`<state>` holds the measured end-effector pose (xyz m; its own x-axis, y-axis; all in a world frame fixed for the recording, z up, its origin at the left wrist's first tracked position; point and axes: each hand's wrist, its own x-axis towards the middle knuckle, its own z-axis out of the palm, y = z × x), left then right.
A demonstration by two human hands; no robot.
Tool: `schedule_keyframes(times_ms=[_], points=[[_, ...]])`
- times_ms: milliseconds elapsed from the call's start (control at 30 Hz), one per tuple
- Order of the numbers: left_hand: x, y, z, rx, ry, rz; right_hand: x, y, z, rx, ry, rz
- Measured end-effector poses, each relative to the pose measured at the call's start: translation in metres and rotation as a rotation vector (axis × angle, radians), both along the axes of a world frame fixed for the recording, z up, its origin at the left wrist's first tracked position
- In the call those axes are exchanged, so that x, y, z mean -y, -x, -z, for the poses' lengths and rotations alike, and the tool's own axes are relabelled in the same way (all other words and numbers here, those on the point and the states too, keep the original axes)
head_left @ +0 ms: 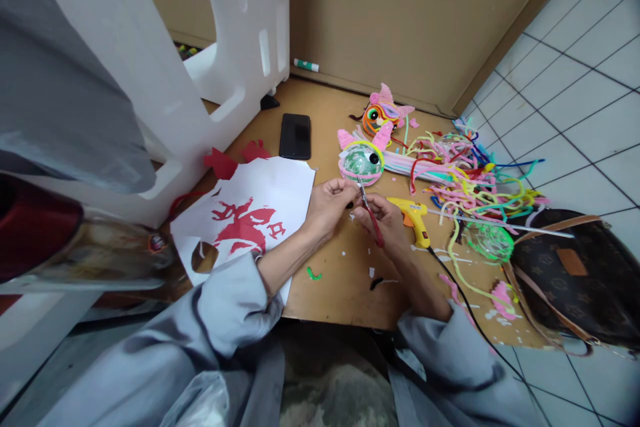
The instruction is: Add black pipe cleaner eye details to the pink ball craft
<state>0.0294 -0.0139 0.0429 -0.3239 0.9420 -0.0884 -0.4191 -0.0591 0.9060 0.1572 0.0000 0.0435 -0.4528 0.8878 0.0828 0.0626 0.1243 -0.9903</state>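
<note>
My right hand (pixel 389 221) is closed around a pair of scissors (pixel 375 225) with red handles, their blades pointing away from me. Close to the blade tips, my left hand (pixel 330 203) pinches something too small to make out. Just beyond both hands lies a clear round ornament (pixel 357 161) wrapped in pink and yellow fuzzy stems, with pink horns and a black-and-white eye. A similar orange figure (pixel 379 119) with pink horns sits behind it. To the right of my right hand rests a yellow hot glue gun (pixel 415 217).
White paper (pixel 295 193) with red cut-out shapes lies left, below a black phone (pixel 295 136). Tangled pipe cleaners (pixel 465 170), a green-wrapped ball (pixel 487 242) and a brown bag (pixel 575 267) occupy the right. A white plastic stool (pixel 240 47) stands left; scraps dot the table (pixel 325 300).
</note>
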Motion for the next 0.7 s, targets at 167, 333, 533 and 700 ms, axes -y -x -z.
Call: schedule_keyframes(times_ms=[167,333,533,700], points=[[0.0007,0.0,-0.0006,-0.002,0.006,-0.003,-0.0015,-0.0006,0.0052,0.006,0.033,0.008],[0.0004,0.0,-0.0025,0.006,0.004,0.002,-0.0019,-0.0011,0.0052,0.007,0.041,-0.008],[0.0005,0.0,-0.0024,0.007,-0.001,0.012,-0.0011,-0.0014,0.0044,0.009,0.041,-0.006],[0.001,0.0004,-0.0002,0.002,-0.009,0.014,-0.0014,-0.0023,0.0057,-0.001,0.033,-0.008]])
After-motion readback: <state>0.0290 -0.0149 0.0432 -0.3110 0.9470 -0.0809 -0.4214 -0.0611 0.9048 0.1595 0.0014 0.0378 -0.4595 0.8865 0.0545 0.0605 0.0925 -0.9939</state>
